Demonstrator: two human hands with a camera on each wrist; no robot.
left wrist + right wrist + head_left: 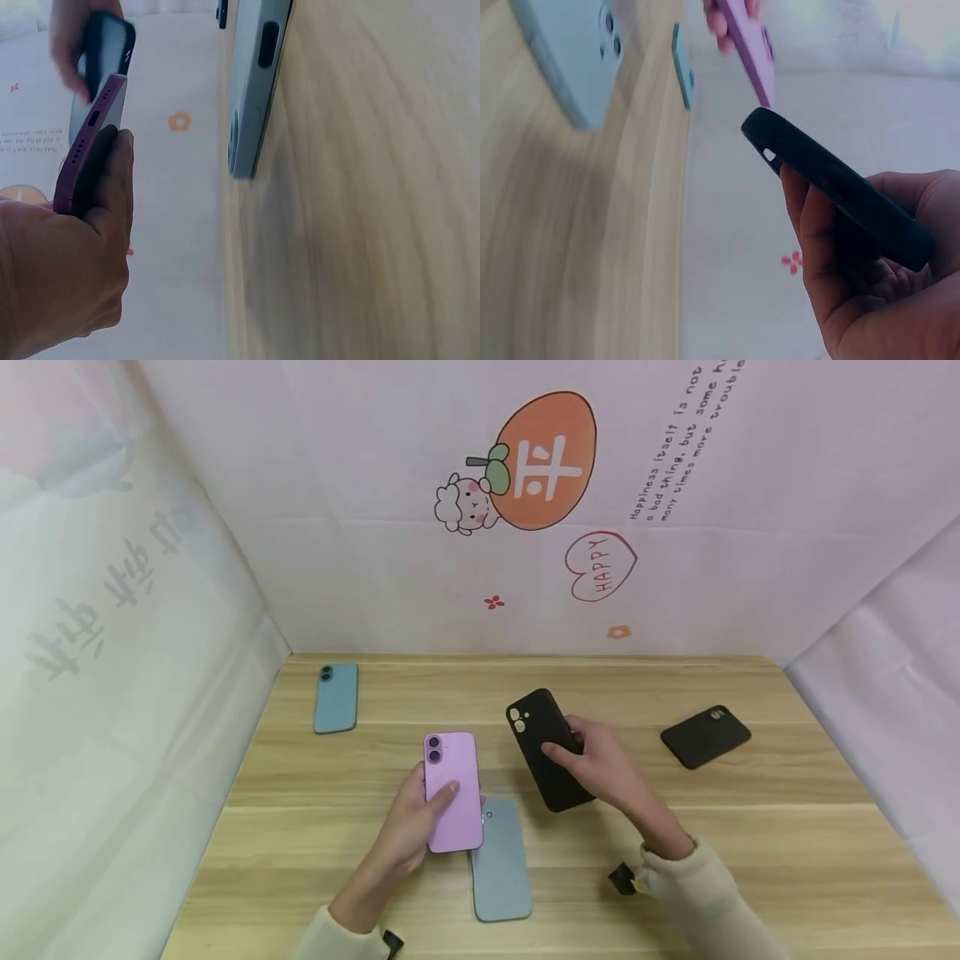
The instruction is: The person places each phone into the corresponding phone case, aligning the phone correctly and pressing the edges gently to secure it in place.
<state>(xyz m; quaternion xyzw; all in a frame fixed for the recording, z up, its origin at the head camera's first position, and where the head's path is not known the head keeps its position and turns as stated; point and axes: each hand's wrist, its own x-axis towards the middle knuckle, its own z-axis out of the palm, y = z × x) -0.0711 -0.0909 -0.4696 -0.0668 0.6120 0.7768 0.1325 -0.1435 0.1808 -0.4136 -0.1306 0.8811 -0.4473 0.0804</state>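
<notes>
Item, pink smartphone [461, 818]: held above the worktop [300, 827] in the left hand [408, 827], thumb across its back, other fingers beneath, clamped on it; long axis running nearly straight away from the person, twin-lens end foremost, back upward. Item, black phone case [553, 781]: held in the right hand [603, 764], fingers clamped about its long edge; long axis slanted, cut-out end pointing away and leftward. Item, grey-blue phone or case, which cannot be told [501, 868]: flat on the worktop, partly overlapped in the head view by the smartphone. Item, blue smartphone [336, 703]: far left. Item, second black phone case [701, 740]: right, aslant. Step in hand, as judged: smartphone and case held apart, one per hand; bringing them together would call for squaring the case's slant to the smartphone's axis.
</notes>
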